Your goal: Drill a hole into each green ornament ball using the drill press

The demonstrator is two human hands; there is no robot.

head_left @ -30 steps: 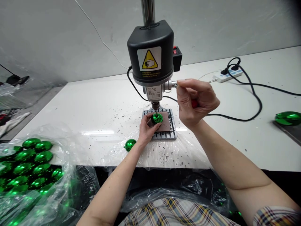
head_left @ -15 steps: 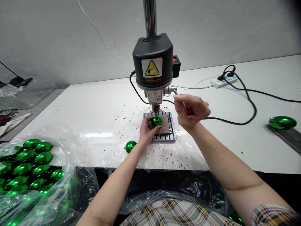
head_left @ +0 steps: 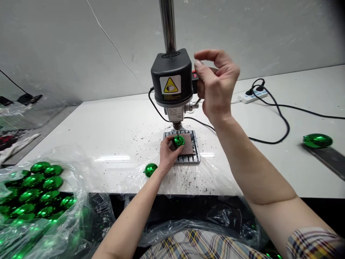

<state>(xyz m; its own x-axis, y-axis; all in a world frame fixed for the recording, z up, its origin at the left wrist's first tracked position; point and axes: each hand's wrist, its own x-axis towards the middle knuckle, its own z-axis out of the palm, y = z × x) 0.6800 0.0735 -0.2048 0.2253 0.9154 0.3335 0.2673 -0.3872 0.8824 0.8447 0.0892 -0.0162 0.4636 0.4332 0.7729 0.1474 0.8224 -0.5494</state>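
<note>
My left hand (head_left: 169, 153) pinches a shiny green Christmas ball (head_left: 179, 141) between thumb and fingers. The ball rests on a brown square pad (head_left: 188, 145) on the slotted metal base (head_left: 198, 154), directly below the chuck (head_left: 177, 125) of a small drill press (head_left: 171, 82). Raised beside the black motor housing, my right hand (head_left: 218, 81) has its lower fingers curled round the feed lever (head_left: 198, 101), whose end is mostly hidden; thumb and forefinger stand a little apart. Another green ball (head_left: 151, 169) lies left of the base, close to my left forearm.
A clear plastic bag (head_left: 78, 180) with many green balls (head_left: 35, 180) fills the lower left. At right, one more ball (head_left: 318, 140) sits by a dark flat bar (head_left: 326, 158). A power strip (head_left: 252, 95) with black cable stands behind. Dark shavings are scattered round the base.
My right hand has swung upward with the lever, from beside the chuck to beside the motor housing. My left hand still holds the ball on the pad. The view has shifted slightly.
</note>
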